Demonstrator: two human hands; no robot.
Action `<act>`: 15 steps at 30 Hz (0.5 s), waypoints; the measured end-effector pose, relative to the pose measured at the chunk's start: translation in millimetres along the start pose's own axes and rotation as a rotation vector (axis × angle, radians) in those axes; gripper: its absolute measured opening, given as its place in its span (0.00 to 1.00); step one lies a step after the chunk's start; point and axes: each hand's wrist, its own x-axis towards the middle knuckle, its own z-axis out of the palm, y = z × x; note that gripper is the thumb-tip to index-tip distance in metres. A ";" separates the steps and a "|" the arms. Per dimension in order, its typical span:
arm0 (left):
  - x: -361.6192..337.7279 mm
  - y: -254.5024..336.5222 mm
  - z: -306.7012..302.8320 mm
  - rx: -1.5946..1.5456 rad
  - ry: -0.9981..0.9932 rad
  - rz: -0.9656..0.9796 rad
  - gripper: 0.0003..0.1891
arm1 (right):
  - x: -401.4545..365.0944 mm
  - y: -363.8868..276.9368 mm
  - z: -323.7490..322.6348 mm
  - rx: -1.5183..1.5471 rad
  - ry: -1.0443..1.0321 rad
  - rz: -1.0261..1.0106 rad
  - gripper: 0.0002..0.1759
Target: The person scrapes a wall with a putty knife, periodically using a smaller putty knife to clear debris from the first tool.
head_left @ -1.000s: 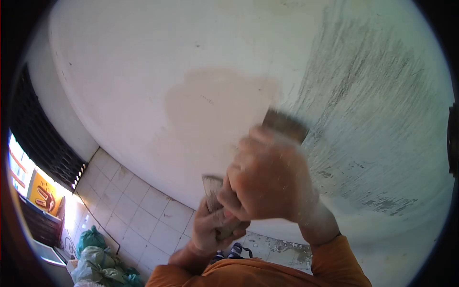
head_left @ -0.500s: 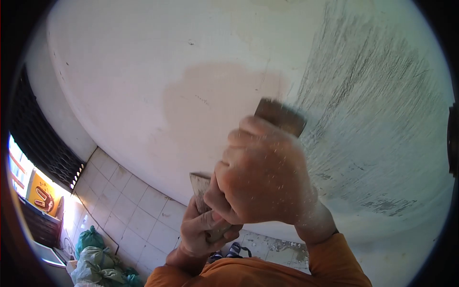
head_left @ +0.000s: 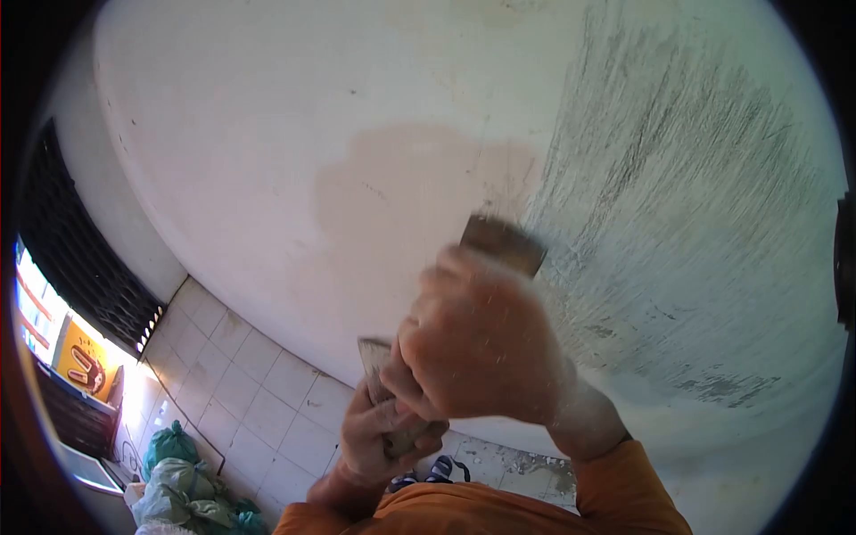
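Observation:
My right hand (head_left: 481,343) is closed round a scraper with a wide dark blade (head_left: 504,242), its edge at the wall (head_left: 223,134) beside the grey, scratched area (head_left: 660,152). To the left of the blade lies a pinkish damp-looking patch (head_left: 401,187). Lower and to the left, my left hand (head_left: 379,441) grips a second scraper, whose pale blade (head_left: 374,361) points up. The two hands are close together, and the right one partly overlaps the left. White specks show around my right hand.
Green and whitish tied bags (head_left: 174,486) rest on the tiled floor (head_left: 241,374) at lower left. A dark folding gate (head_left: 80,241) and a yellow sign (head_left: 87,361) are at the left. Sandals (head_left: 439,468) show below my hands.
My right hand and its scraper have moved down and slightly left along the wall. My left hand has stayed in nearly the same place.

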 end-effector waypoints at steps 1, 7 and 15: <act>2.7 2.9 2.5 0.003 -0.013 0.001 0.14 | 6.1 4.1 -8.5 0.007 0.043 0.001 0.17; -0.3 -5.8 -0.8 -0.001 0.037 0.012 0.16 | -2.4 3.4 2.1 0.017 0.050 -0.027 0.17; -5.7 -10.6 -2.9 -0.024 0.014 0.024 0.17 | -4.3 2.5 -1.3 0.003 0.154 -0.018 0.17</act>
